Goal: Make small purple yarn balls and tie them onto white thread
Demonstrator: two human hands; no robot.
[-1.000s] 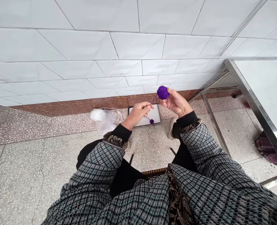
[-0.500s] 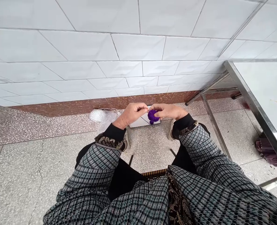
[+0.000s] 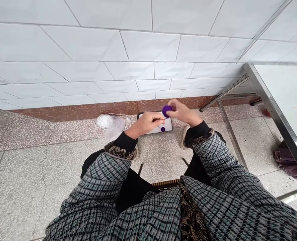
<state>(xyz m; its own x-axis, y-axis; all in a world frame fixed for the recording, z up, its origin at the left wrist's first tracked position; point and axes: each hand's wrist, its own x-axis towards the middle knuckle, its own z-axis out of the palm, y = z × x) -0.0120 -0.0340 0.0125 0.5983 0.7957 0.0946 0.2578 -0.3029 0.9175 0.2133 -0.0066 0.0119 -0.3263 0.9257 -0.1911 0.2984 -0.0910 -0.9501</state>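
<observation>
My right hand [image 3: 180,111] grips a ball of purple yarn [image 3: 166,110], its fingers around the ball's right side and slightly blurred. A dark strand runs from the ball down to my left hand [image 3: 150,122], which pinches it between thumb and forefinger. Below both hands, a smaller purple yarn ball [image 3: 162,129] shows on a white, dark-edged flat box or tray [image 3: 150,132] on the floor. My left hand hides part of that white surface.
A skein of white yarn [image 3: 104,122] with clear plastic wrap [image 3: 114,130] lies on the floor to the left. A metal-framed table [image 3: 274,97] stands at the right. The tiled wall [image 3: 153,47] rises in front. A dark purple cloth bundle [image 3: 289,160] sits under the table.
My right hand has lifted the purple ball up and slightly right, away from the smaller ball. My left hand has shifted a little right, still pinching.
</observation>
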